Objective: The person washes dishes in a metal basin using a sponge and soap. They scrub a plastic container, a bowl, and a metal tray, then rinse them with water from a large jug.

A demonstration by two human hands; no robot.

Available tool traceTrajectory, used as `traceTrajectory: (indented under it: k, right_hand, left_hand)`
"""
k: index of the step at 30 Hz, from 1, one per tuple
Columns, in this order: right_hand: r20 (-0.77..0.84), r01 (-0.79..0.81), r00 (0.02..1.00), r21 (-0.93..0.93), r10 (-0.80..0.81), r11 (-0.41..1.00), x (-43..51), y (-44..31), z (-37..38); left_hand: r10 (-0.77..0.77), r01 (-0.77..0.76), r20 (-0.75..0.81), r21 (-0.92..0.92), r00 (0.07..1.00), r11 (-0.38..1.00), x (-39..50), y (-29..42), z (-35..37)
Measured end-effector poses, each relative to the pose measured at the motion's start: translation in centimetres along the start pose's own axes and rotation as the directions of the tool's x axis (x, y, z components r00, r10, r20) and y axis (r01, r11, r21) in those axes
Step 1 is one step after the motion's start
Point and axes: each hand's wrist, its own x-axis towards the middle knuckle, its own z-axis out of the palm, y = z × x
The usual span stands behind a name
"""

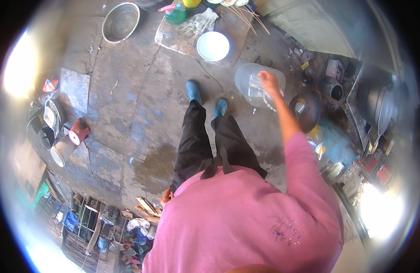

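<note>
Reaching forward on the right, my right hand [268, 82] is over a translucent plastic container [244, 80] on the floor. Its fingers look curled, but blur hides whether they hold anything. A looped white cord [268, 101] shows close to the wrist. My left hand [167, 197] hangs by my hip, partly covered by the pink top, so its grip is not visible. Ahead of my blue boots stands a white bowl [213, 46] on a worn board [175, 46]. Behind the bowl are a pale glove [200, 24] and a green spray bottle [175, 17] with a pink trigger.
A metal basin [121, 23] sits at front left. Thin sticks [243, 17] jut over the board. A dark round pan [305, 117] and a blue gas cylinder [337, 141] line the right. At left lie a red container [79, 132] and a pale bucket [62, 151].
</note>
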Motion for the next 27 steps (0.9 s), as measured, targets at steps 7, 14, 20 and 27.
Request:
traceTrajectory:
  k: [7, 14, 20, 27]
  right_hand:
    - [0.418, -0.437, 0.896, 0.770, 0.150, 0.465, 4.3, -7.4, 10.4]
    - [0.428, -0.441, 0.895, 0.892, 0.129, 0.100, 6.9, -9.9, 13.0]
    - [0.377, -0.385, 0.917, 0.922, 0.133, 0.039, 7.4, -9.8, 14.9]
    - [0.376, -0.388, 0.898, 0.922, 0.226, 0.007, 7.4, -9.8, 15.4]
  left_hand:
    - [-0.429, 0.285, 0.146, 0.555, 0.892, 0.782, 0.7, 7.7, -2.7]
    - [-0.476, 0.203, 0.222, 0.697, 0.851, 0.688, 2.2, 6.6, -3.2]
    - [-0.510, 0.255, 0.214, 0.669, 0.833, 0.698, 3.5, 5.2, -3.2]
    - [-0.518, 0.296, 0.207, 0.623, 0.830, 0.724, 5.0, 4.3, -3.5]
